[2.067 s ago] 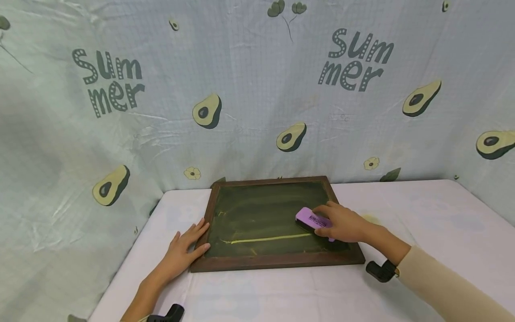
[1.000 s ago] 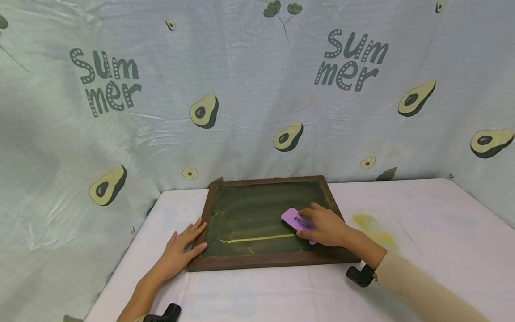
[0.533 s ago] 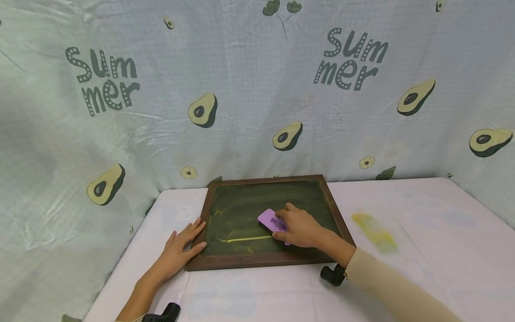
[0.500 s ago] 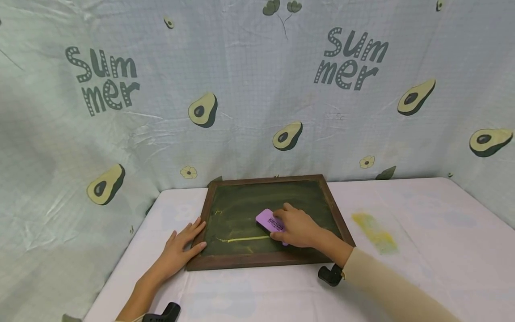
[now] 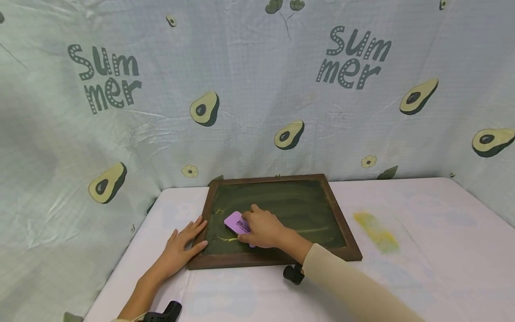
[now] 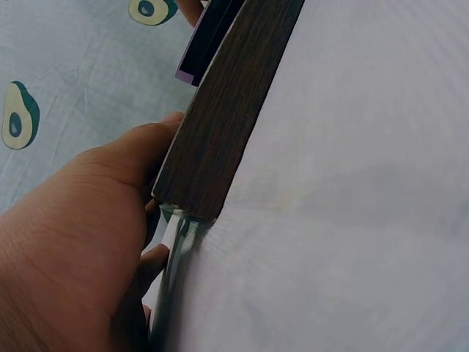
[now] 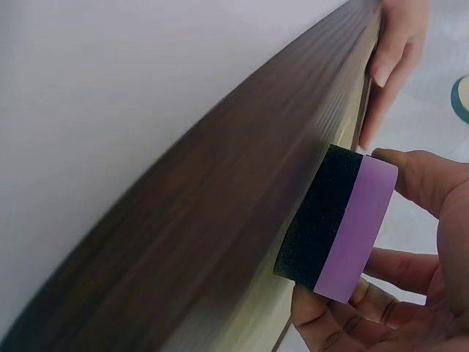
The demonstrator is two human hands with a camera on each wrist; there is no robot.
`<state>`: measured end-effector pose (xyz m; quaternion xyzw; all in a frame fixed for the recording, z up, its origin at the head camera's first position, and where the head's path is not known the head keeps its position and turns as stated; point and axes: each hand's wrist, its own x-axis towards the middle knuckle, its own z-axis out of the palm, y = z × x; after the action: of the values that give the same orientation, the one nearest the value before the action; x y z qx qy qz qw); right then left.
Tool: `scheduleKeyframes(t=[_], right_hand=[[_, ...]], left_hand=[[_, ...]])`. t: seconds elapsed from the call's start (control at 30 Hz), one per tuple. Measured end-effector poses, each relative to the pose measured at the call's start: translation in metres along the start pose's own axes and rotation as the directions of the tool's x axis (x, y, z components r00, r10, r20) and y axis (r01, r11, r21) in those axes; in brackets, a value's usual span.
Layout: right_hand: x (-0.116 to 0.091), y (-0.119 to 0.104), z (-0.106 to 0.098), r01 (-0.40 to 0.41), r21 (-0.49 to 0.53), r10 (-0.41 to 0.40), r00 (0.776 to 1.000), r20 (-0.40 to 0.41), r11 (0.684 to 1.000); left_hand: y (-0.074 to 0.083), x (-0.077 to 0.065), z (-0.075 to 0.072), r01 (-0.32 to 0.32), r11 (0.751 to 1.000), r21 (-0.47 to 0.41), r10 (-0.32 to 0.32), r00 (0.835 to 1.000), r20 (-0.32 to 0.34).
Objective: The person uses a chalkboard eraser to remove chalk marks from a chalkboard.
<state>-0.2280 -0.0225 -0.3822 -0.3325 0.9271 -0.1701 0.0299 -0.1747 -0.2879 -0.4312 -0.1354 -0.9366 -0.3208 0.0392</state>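
A wood-framed chalkboard [image 5: 277,201] lies on the table. My right hand [image 5: 263,228] grips a purple eraser [image 5: 237,222] with a dark felt underside, held on the lower left part of the board. In the right wrist view the thumb and fingers pinch the eraser [image 7: 357,227] from both sides. A short yellow chalk mark [image 5: 228,239] shows just left of the eraser, and a small faint one [image 5: 219,211] sits higher up. My left hand [image 5: 179,250] rests with spread fingers on the left edge of the frame; in the left wrist view the thumb touches the wooden frame [image 6: 212,117].
A white cloth [image 5: 422,223] covers the table, with a yellow chalk smear [image 5: 376,232] right of the board. Behind stands a fabric backdrop [image 5: 249,89] printed with avocados. Both wrists wear black devices; the right one [image 5: 293,273] hangs over the front edge of the board.
My right hand has slid the eraser leftward along the yellow line, and most of that line is now wiped or covered. The left hand stays on the frame.
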Motion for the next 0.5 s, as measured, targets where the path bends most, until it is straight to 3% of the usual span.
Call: scheduleKeyframes(t=[0.5], right_hand=[[0.014,-0.019,0.007,-0.009,0.013,0.009,1.000,0.018,1.000]], left_hand=[[-0.001,-0.001,0.000,-0.005,1.000,0.012,0.005,1.000,-0.005]])
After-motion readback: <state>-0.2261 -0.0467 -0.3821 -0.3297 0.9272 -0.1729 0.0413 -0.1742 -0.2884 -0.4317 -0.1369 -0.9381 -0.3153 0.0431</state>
